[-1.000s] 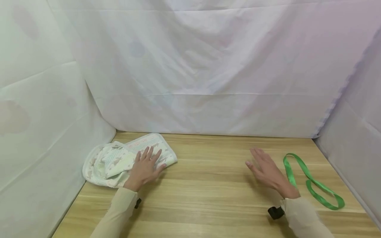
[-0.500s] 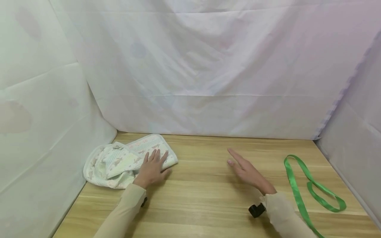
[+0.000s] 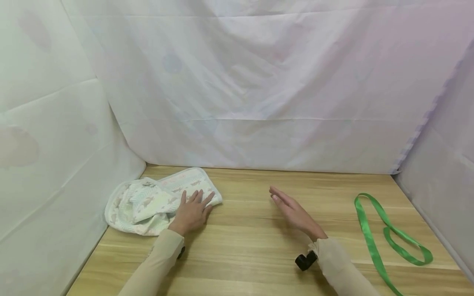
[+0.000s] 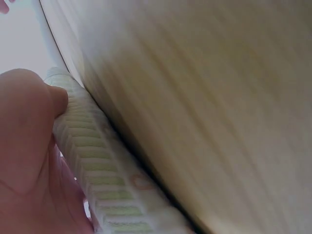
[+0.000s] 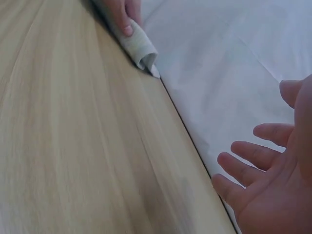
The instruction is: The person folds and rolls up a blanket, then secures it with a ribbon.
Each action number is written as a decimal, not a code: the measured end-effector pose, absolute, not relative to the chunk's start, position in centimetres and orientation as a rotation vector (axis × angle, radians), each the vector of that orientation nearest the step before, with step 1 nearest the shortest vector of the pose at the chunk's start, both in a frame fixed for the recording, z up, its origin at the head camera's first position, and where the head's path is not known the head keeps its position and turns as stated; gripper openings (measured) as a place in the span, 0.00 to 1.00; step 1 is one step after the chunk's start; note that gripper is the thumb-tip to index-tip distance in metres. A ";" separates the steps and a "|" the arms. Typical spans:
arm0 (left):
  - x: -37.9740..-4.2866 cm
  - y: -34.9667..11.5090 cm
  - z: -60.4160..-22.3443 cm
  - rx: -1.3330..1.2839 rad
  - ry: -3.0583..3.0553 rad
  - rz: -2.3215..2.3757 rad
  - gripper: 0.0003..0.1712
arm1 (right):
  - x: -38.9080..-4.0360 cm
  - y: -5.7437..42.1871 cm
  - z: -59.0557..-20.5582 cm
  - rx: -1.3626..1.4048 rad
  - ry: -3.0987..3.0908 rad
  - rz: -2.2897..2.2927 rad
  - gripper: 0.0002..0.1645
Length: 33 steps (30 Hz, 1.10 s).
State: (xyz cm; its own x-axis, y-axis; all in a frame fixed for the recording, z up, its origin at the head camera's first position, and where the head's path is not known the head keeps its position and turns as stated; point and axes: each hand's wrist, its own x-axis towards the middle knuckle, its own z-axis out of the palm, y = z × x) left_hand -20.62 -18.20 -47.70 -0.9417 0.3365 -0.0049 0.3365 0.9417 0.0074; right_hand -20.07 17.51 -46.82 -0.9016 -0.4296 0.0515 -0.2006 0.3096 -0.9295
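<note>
My left hand (image 3: 191, 213) lies over the near right part of a white cloth (image 3: 148, 207) printed with small animals and zigzags, its fingers spread. One end of the cloth is crumpled; the other is flatter with a rounded, bound corner. In the left wrist view the thumb touches the thick folded edge of the cloth (image 4: 105, 165). My right hand (image 3: 296, 213) is held above the middle right of the table, fingers extended and nothing in it. The right wrist view shows that hand's palm (image 5: 278, 195), and the left thumb (image 5: 126, 29) at the rolled cloth edge.
A long green ribbon (image 3: 368, 234) lies in a loose loop on the wooden table (image 3: 240, 246), right of my right arm. White fabric (image 3: 237, 139) hangs behind the table and along both sides. A black wrist camera (image 3: 306, 260) sticks out from the right sleeve.
My right hand has moved left toward the middle, uncovering more of the ribbon. The left hand has shifted slightly right along the cloth. Cloth and ribbon stay nearly in place.
</note>
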 end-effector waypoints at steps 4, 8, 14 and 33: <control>-20.3 -17.1 -47.8 0.578 3.075 0.025 0.29 | -20.5 17.2 -46.7 -0.551 2.211 -1.773 0.36; -19.8 -15.6 -47.6 0.613 3.045 0.064 0.29 | -20.9 16.9 -46.7 -0.527 2.077 -1.866 0.38; -18.9 -13.1 -47.4 0.697 3.005 0.070 0.29 | -21.7 16.3 -47.0 -0.410 1.892 -1.977 0.41; -15.4 -7.2 -46.9 1.038 2.915 -0.035 0.29 | -22.3 13.2 -48.0 -0.001 2.037 -1.855 0.33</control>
